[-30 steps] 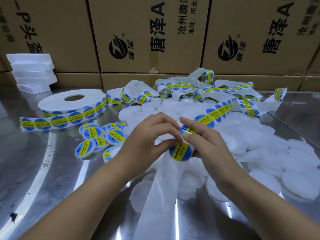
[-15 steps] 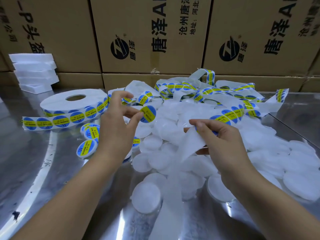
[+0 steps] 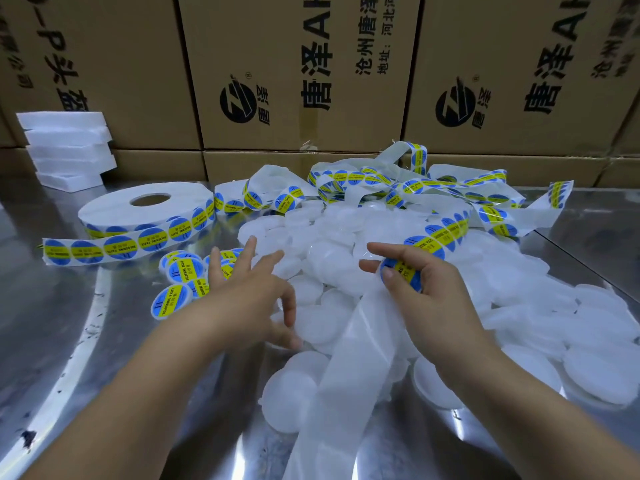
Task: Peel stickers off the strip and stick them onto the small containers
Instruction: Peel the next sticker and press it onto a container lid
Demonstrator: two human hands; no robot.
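The bench (image 3: 52, 341) bore a heap of bare containers (image 3: 332, 258); the strip (image 3: 346, 358) trailed across it; the left hand (image 3: 249, 299), spread and empty, hovered over the heap, probably for one; the right hand (image 3: 426, 299) pinched the strip at the next sticker (image 3: 401, 271).

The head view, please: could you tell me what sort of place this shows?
Probably a factory or warehouse labelling bench: stacked cardboard cartons behind a steel table, a sticker roll, heaped white containers.

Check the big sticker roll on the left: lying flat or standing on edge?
Lying flat. The sticker roll sits on the table, core hole facing up, stickers around its side.
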